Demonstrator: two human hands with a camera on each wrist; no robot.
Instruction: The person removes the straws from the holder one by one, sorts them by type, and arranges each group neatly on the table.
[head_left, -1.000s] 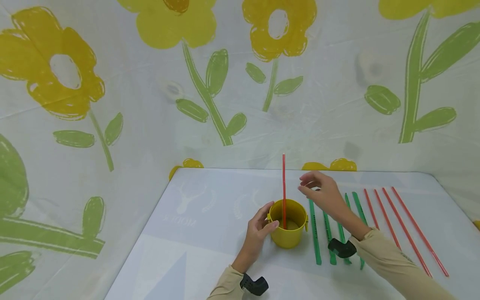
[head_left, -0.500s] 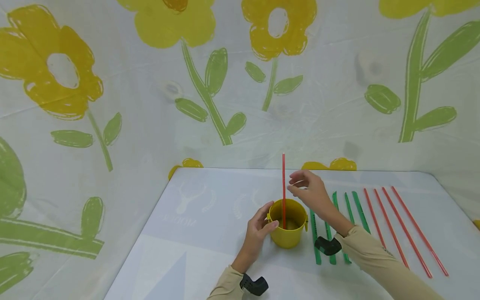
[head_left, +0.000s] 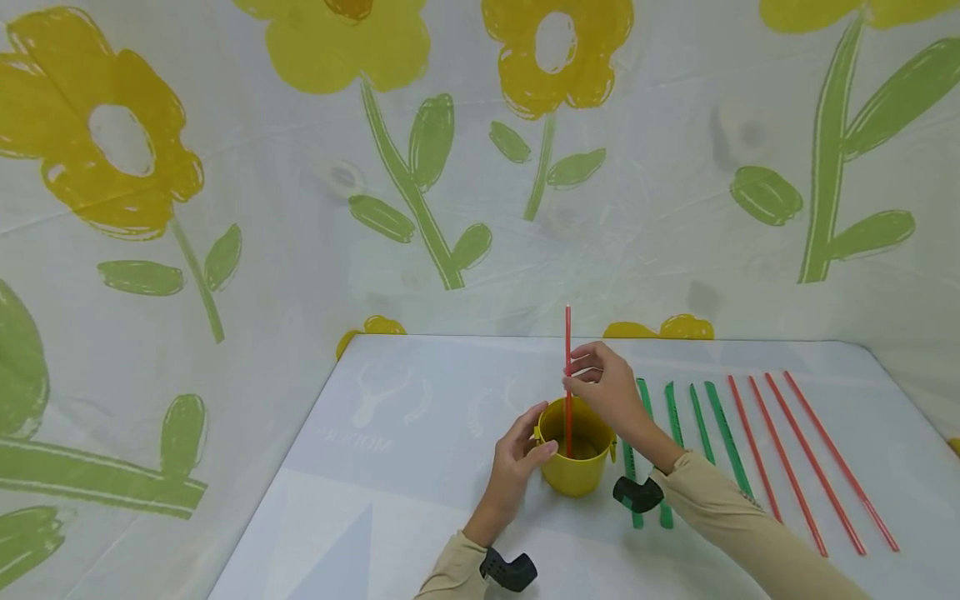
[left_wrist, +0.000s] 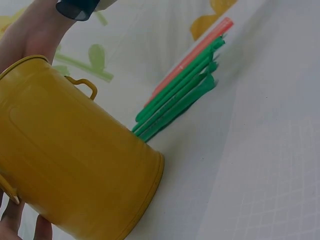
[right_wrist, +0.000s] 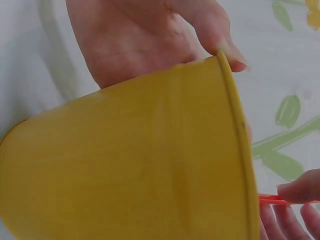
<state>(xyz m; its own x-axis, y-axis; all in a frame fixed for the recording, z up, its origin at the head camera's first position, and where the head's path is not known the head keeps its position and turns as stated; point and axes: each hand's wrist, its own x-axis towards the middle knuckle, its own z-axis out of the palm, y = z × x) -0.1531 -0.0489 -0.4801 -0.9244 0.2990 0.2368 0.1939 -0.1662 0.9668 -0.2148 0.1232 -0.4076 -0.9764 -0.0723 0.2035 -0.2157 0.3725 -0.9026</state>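
Note:
A small yellow bucket (head_left: 573, 479) with side lugs stands upright on the table. My left hand (head_left: 513, 467) holds it on its left side, thumb over the near rim and fingers round the wall. One red straw (head_left: 567, 333) stands nearly vertical inside, its lower end showing against the bucket's inner wall. Above the rim, my right hand (head_left: 611, 387) pinches this straw between thumb and fingers. In the right wrist view the thumb lies against the red straw (right_wrist: 272, 199), with fingers below it. The bucket (left_wrist: 75, 150) hides most of the left fingers in the left wrist view.
Right of the bucket, several green straws (head_left: 723, 425) lie side by side, partly covered by the right forearm. Beyond them lie several red straws (head_left: 840, 467) in a slanted row. The white table (head_left: 360, 483) ends at a flower-printed curtain (head_left: 525, 275).
My right hand has moved left from above the green straws to the upright red straw and now grips it. The left hand and bucket have stayed put.

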